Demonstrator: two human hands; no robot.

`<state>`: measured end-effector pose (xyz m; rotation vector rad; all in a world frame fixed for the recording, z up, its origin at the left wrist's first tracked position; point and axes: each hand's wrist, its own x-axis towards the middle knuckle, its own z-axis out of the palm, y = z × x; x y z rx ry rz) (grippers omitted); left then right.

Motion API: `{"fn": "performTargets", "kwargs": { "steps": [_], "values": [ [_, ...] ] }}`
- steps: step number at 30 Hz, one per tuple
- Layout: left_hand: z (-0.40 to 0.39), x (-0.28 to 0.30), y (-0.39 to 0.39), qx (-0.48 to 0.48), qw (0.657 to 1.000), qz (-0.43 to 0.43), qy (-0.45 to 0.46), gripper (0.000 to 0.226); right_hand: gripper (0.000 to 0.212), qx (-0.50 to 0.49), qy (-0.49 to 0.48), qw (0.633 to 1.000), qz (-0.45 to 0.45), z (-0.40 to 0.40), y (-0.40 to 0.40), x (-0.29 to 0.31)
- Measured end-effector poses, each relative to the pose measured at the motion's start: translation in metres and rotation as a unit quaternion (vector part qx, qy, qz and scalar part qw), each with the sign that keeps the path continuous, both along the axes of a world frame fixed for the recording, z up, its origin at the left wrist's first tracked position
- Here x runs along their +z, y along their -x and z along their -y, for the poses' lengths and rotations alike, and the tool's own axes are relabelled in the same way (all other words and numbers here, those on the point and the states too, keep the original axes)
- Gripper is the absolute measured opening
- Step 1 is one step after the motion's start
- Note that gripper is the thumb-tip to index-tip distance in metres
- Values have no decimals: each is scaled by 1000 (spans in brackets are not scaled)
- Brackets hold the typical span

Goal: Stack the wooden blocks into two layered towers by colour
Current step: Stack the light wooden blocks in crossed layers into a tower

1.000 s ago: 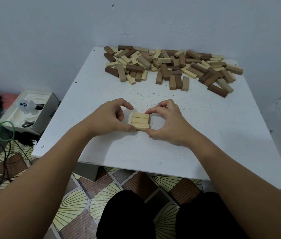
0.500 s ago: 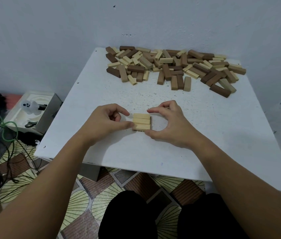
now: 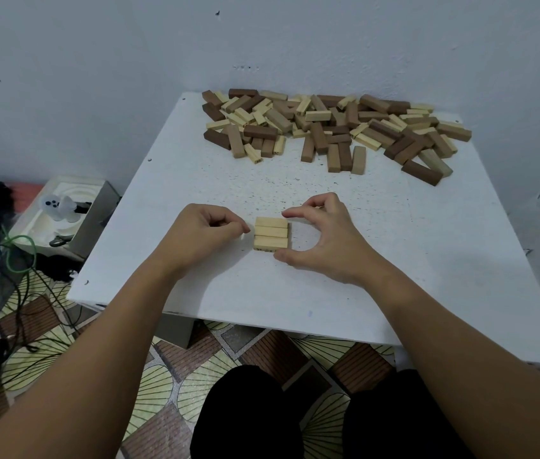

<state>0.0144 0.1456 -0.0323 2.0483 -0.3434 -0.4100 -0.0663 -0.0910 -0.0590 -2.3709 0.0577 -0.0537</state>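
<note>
Three light wooden blocks point(image 3: 271, 234) lie side by side as one flat layer on the white table point(image 3: 394, 260), near its front middle. My right hand point(image 3: 323, 241) curls round the layer's right end: the index fingertip is at the far corner and the thumb touches the near block. Just left of the layer, my left hand point(image 3: 202, 236) has its fingers curled in, and its thumb tip sits a small gap from the blocks' left ends. A mixed pile of dark and light blocks point(image 3: 331, 127) covers the back of the table.
The table stands against a pale wall at the back and right. A white box with small items point(image 3: 63, 213) and cables point(image 3: 13, 260) sit on the tiled floor to the left. My knees are below the table's front edge.
My left thumb has drawn slightly back from the blocks' left ends, which it touched before. The right hand still brackets the layer. The three blocks stay in place.
</note>
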Motion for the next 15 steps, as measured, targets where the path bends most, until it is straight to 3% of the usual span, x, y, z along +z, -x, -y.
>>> {"fn": "performTargets", "kwargs": {
  "steps": [15],
  "values": [
    [3, 2, -3, -9, 999, -4, -40, 24, 79, -1, -9, 1000, -22, -2, 3, 6]
  ]
}}
